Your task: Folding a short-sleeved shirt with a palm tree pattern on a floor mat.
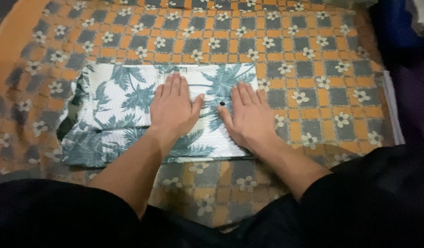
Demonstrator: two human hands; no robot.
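Note:
A white shirt with a teal palm-leaf print [115,110] lies folded flat on an orange and grey checked bedsheet with white flowers [290,50]. My left hand [174,108] rests palm down on the middle of the shirt, fingers together and pointing away from me. My right hand [249,115] presses flat on the shirt's right end, its fingers reaching the right edge. A small dark button [222,104] shows between the two hands. Both hands hold nothing.
The sheet spreads far beyond the shirt on every side. Dark blue and purple fabric [404,55] lies at the right edge. My black-clothed legs [60,216] fill the bottom of the view.

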